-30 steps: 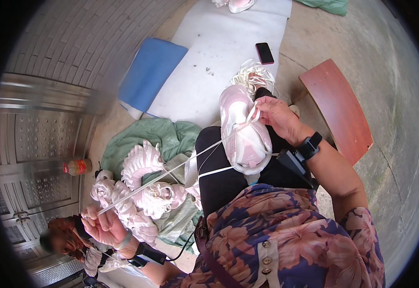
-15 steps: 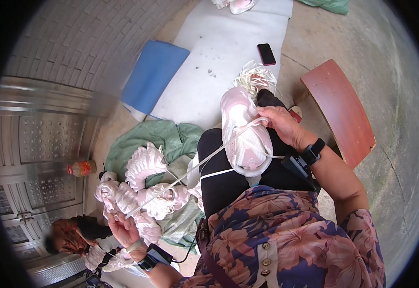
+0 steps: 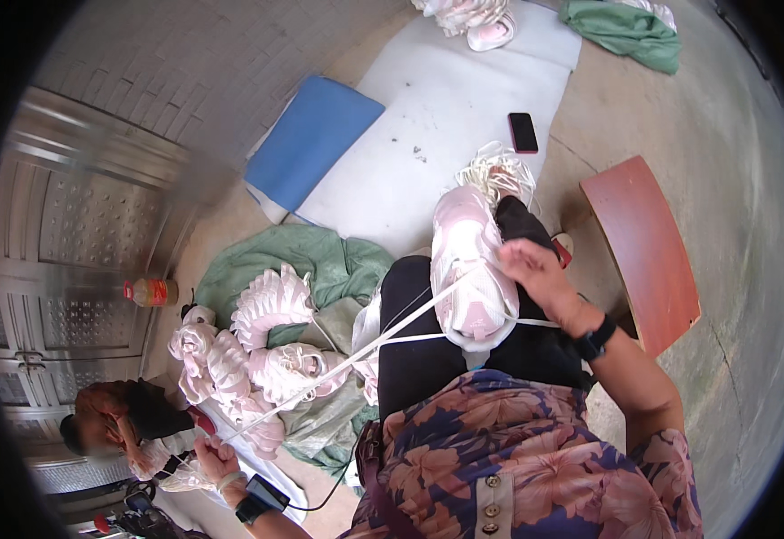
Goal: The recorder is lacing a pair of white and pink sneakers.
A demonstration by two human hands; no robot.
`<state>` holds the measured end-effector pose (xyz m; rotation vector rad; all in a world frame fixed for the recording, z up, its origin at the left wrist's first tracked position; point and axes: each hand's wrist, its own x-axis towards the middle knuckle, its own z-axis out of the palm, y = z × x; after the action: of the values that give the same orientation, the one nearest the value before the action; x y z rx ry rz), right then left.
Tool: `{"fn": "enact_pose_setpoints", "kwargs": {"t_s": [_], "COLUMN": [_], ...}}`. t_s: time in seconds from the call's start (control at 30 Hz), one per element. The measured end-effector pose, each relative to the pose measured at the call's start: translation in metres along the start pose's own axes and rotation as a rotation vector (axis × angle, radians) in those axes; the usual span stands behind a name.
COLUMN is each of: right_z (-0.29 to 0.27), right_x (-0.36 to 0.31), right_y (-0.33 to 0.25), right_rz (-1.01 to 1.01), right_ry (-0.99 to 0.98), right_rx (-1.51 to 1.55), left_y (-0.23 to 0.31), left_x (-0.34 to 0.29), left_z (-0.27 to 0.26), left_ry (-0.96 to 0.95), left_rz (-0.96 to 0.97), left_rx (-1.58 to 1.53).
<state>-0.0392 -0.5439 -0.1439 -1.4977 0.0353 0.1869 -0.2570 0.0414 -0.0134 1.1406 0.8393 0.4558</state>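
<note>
A pink and white sneaker [image 3: 473,269] rests on my lap, its toe pointing away from me. From its lacing a white shoelace [image 3: 350,362] runs taut down to the left. My left hand [image 3: 219,460], held far out at the lower left, is closed on the lace's end. Beside the sneaker's right edge, my right hand [image 3: 540,277] has its fingers stretched out, and nothing shows in them. Another length of lace crosses my thighs on both sides of the sneaker.
Several pink and white shoes [image 3: 271,310] lie on green sacking [image 3: 320,251] at left, near a bottle [image 3: 152,292]. Beyond are a bundle of white laces [image 3: 497,171], a phone [image 3: 523,133] and a blue mat [image 3: 316,139]. A reddish board [image 3: 641,251] stands right; a person [image 3: 127,418] sits lower left.
My left hand has drawn the lace farther down and left. The fingers of my right hand have come off the lace and spread. The view has shifted slightly.
</note>
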Motion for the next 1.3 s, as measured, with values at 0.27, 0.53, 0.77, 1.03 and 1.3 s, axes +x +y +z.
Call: {"fn": "enact_pose_setpoints", "kwargs": {"t_s": [0.27, 0.53, 0.77, 1.03, 1.3], "right_z": [-0.011, -0.026, -0.009, 0.040, 0.048], "right_x": [-0.073, -0.063, -0.022, 0.023, 0.001], "right_y": [-0.032, -0.093, -0.060, -0.056, -0.049], "right_rz": [0.111, -0.210, -0.431, -0.775, -0.654], "right_ry": [-0.185, -0.083, -0.128, -0.231, -0.140], "right_rx": [-0.536, -0.855, -0.930, -1.360, -1.137], "left_y": [-0.008, 0.006, 0.091, 0.093, -0.003], "left_x": [0.005, 0.025, -0.041, -0.046, 0.001], "left_z": [0.055, 0.052, 0.167, 0.187, 0.077], "left_ry": [-0.374, -0.421, -0.150, 0.219, 0.087], "left_rz": [0.152, 0.810, 1.491, 1.981, 1.564], "left_rx": [0.666, 1.483, 1.260, 1.338, 1.767]}}
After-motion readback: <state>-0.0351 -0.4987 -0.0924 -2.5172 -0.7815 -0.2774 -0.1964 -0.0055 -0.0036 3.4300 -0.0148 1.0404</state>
